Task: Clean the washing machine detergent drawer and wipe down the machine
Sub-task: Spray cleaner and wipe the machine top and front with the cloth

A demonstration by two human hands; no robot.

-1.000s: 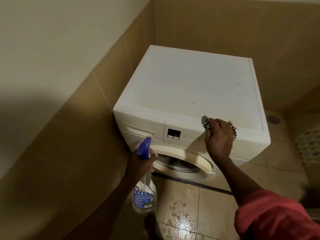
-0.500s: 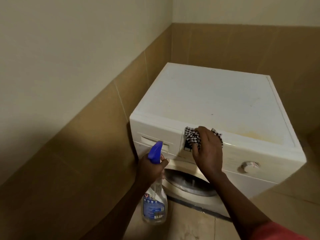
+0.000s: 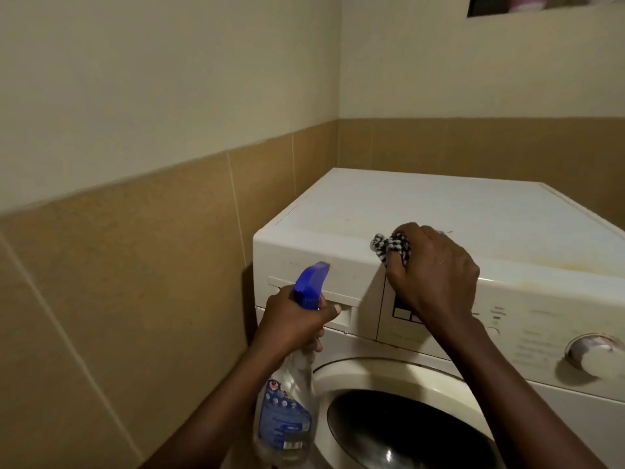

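From the head camera we see a white washing machine (image 3: 439, 211) in a corner, with brown tiles (image 3: 135, 265) low on the walls. The left hand (image 3: 294, 319) holds a spray bottle (image 3: 287, 418) by its neck, with its fingers curled tight round it. It is in front of the detergent drawer (image 3: 348, 282), at the top left of the machine's front. The hand and the blue spray top (image 3: 309, 282) hide the middle of the drawer, so we cannot tell if it is shut all the way. The bottle is see-through with a blue label, and its words are too blurry to read. The right hand (image 3: 436, 275) is bunched round a black-and-white checked cloth (image 3: 392, 247). It presses the cloth on the front edge of the machine's top, just right of the drawer. Only a bit of cloth pokes out past the fingers. The right wrist covers part of the small dark screen (image 3: 402, 309). The words on the panel are too faint to read. A round knob (image 3: 592, 353) sits far to the right. The round door (image 3: 406, 431) is below, cut off at the bottom edge. High on the right is a dark gap in the wall (image 3: 541, 5) with something pink in it, too blurry to name.
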